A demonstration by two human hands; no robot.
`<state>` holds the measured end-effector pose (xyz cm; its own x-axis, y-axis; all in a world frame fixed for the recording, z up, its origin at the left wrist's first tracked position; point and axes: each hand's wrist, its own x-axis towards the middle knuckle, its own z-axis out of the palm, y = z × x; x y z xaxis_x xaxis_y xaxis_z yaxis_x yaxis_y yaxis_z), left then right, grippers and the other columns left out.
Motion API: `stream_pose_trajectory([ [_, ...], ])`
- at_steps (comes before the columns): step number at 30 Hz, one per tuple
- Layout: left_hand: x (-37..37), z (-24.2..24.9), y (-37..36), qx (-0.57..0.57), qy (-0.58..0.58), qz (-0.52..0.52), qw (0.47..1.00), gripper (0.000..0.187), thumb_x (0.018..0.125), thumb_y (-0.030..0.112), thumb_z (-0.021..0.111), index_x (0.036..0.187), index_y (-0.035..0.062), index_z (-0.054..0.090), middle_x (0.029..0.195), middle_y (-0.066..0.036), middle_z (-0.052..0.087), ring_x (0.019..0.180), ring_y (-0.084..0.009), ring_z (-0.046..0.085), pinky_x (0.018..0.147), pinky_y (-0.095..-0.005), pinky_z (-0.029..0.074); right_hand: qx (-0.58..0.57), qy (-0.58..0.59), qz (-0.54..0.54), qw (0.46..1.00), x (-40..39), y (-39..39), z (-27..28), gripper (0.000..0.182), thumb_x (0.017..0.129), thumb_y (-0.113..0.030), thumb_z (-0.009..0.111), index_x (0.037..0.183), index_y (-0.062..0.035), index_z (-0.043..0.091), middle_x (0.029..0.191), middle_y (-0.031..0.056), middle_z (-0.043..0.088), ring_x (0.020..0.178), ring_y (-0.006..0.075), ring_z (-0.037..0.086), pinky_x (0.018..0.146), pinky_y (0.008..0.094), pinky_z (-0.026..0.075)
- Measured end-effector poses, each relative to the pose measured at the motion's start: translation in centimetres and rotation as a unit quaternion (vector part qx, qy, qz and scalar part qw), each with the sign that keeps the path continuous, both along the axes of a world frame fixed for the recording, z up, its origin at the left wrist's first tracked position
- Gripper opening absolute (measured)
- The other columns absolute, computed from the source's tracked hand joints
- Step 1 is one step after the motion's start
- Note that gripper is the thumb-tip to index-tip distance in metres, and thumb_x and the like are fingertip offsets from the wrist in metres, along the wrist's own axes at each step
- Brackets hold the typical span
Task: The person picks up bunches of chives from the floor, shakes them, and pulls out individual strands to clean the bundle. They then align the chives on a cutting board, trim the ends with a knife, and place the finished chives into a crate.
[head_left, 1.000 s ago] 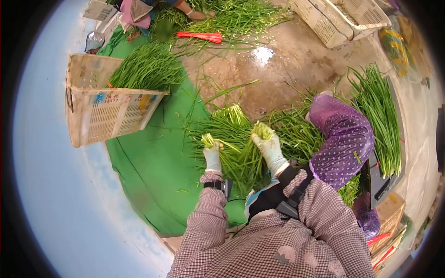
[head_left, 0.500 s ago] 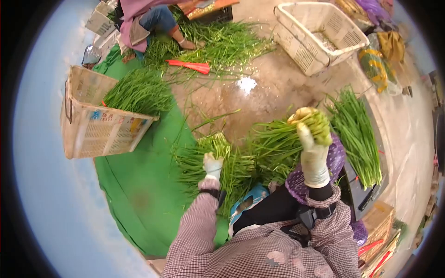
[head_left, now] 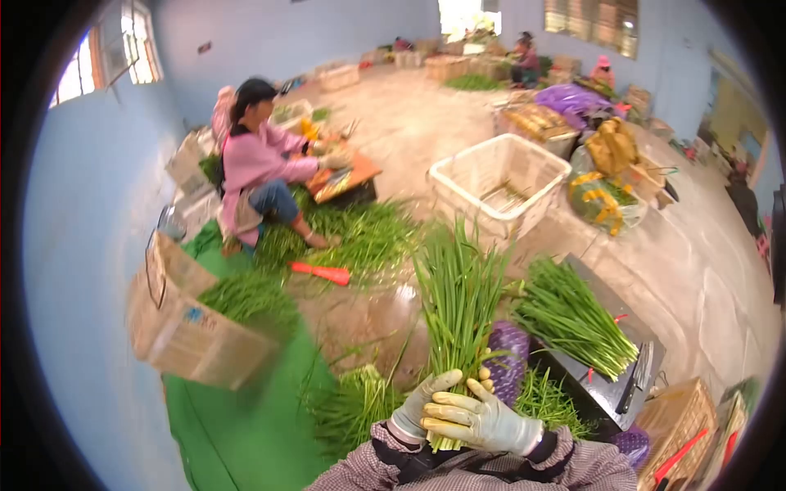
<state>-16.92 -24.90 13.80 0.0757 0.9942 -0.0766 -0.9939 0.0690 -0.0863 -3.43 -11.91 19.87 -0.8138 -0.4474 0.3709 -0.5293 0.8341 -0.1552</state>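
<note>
Upright before my body is a bunch of green chives (head_left: 460, 303), its leaf tips pointing away and pale stem ends toward me. My left hand (head_left: 422, 405), in a whitish glove, wraps the lower stems from the left. From the right, my right hand (head_left: 485, 419), gloved too, closes over the same stems with its fingers across the front. A loose pile of chives (head_left: 356, 409) lies on the floor to the left of my hands. To the right, a large bundle of chives (head_left: 573, 315) with red ties rests on a dark board (head_left: 610, 401), beside a knife (head_left: 634, 380).
A white plastic crate (head_left: 499, 214) stands ahead; another crate (head_left: 205, 352) with chives tilts on green cloth (head_left: 246, 434) at left. Red strips (head_left: 321, 272) lie on the floor near a seated co-worker (head_left: 262, 168) at a small table. A wicker box (head_left: 675, 421) is at lower right.
My left hand has left the floor pile and joined my right hand on the bunch. That bunch has turned from stems up to leaves up. The view has tilted upward.
</note>
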Motion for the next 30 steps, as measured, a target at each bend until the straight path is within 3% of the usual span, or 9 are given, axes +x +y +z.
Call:
stream_pose_trajectory([
  [1, 0.5, 0.6, 1.2, 0.008, 0.016, -0.017, 1.000, 0.069, 0.100, 0.027, 0.067, 0.157, 0.0048, 0.037, 0.135, -0.014, 0.062, 0.118, -0.0224, 0.062, 0.105, -0.0407, 0.052, 0.000, -0.052, -0.021, 0.998, 1.6, 0.4, 1.2, 0.062, 0.093, -0.035, 0.064, 0.152, -0.0197, 0.050, 0.155, 0.0060, 0.049, 0.143, 0.0233, 0.046, 0.114, 0.0537, 0.038],
  [4, 1.9, 3.4, 4.0, -0.084, 0.442, 0.059, 0.891, 0.063, 0.096, 0.024, 0.070, 0.150, 0.0051, 0.046, 0.127, -0.008, 0.064, 0.114, -0.0184, 0.063, 0.101, -0.0362, 0.052, -0.020, -0.118, -0.036, 0.992, 6.9, 2.2, 4.7, 0.078, 0.091, -0.053, 0.069, 0.155, -0.0162, 0.045, 0.158, 0.0108, 0.045, 0.144, 0.0294, 0.044, 0.120, 0.0552, 0.033],
  [10, 9.0, 5.3, 9.9, 0.050, 0.513, 0.029, 0.857, 0.061, 0.092, 0.024, 0.075, 0.145, 0.0057, 0.051, 0.129, -0.005, 0.063, 0.113, -0.0190, 0.062, 0.098, -0.0346, 0.052, -0.111, 0.207, -0.432, 0.871, 14.2, 7.2, 9.1, 0.058, 0.086, -0.028, 0.077, 0.134, -0.0019, 0.059, 0.144, 0.0206, 0.055, 0.124, 0.0384, 0.056, 0.107, 0.0481, 0.044],
  [17, 12.7, 0.2, 16.2, 0.116, 0.603, 0.021, 0.789, 0.053, 0.092, 0.008, 0.076, 0.141, 0.0038, 0.054, 0.127, -0.003, 0.064, 0.112, -0.0152, 0.061, 0.097, -0.0333, 0.051, -0.128, 0.140, -0.500, 0.845, 22.1, 6.6, 1.3, 0.066, 0.088, -0.038, 0.079, 0.140, -0.0029, 0.057, 0.148, 0.0248, 0.052, 0.129, 0.0442, 0.056, 0.108, 0.0487, 0.046],
  [21, 15.7, -1.6, 17.8, 0.143, 0.598, -0.031, 0.788, 0.044, 0.094, 0.004, 0.072, 0.136, 0.0022, 0.058, 0.115, -0.005, 0.070, 0.100, -0.0148, 0.067, 0.091, -0.0316, 0.055, -0.233, 0.249, -0.620, 0.707, 26.7, 9.7, -0.3, 0.090, 0.087, -0.048, 0.079, 0.153, 0.0013, 0.042, 0.151, 0.0271, 0.049, 0.142, 0.0406, 0.046, 0.117, 0.0449, 0.038],
  [24, 18.1, -2.8, 18.7, 0.168, 0.634, -0.025, 0.754, 0.035, 0.095, 0.006, 0.073, 0.128, -0.0016, 0.064, 0.112, -0.007, 0.073, 0.099, -0.0159, 0.070, 0.088, -0.0309, 0.058, -0.270, 0.154, -0.633, 0.709, 28.9, 12.0, -1.7, 0.093, 0.086, -0.048, 0.081, 0.153, 0.0025, 0.041, 0.151, 0.0237, 0.050, 0.141, 0.0350, 0.047, 0.118, 0.0431, 0.037],
  [28, 19.7, -6.1, 19.3, 0.172, 0.688, -0.110, 0.696, 0.052, 0.092, 0.008, 0.076, 0.140, 0.0015, 0.057, 0.123, -0.006, 0.070, 0.106, -0.0134, 0.066, 0.091, -0.0285, 0.055, -0.591, 0.136, -0.428, 0.670, 30.6, 12.8, -0.4, 0.085, 0.092, -0.047, 0.077, 0.153, 0.0016, 0.043, 0.148, 0.0125, 0.053, 0.138, 0.0217, 0.046, 0.119, 0.0367, 0.032],
  [29, 19.9, -6.5, 19.6, 0.235, 0.767, -0.049, 0.595, 0.057, 0.091, 0.006, 0.075, 0.144, 0.0013, 0.053, 0.125, -0.005, 0.070, 0.106, -0.0149, 0.067, 0.095, -0.0296, 0.054, -0.597, 0.156, -0.453, 0.644, 31.3, 12.2, -0.1, 0.082, 0.094, -0.048, 0.075, 0.152, 0.0017, 0.045, 0.148, 0.0116, 0.054, 0.138, 0.0227, 0.047, 0.120, 0.0361, 0.031],
  [30, 20.5, -6.9, 19.6, 0.249, 0.769, -0.033, 0.588, 0.060, 0.090, 0.005, 0.075, 0.146, 0.0016, 0.051, 0.126, -0.007, 0.071, 0.108, -0.0156, 0.067, 0.096, -0.0298, 0.054, -0.630, 0.187, -0.428, 0.621, 32.1, 12.5, -1.6, 0.074, 0.097, -0.048, 0.069, 0.149, 0.0012, 0.049, 0.145, 0.0118, 0.058, 0.134, 0.0230, 0.051, 0.116, 0.0370, 0.036],
])
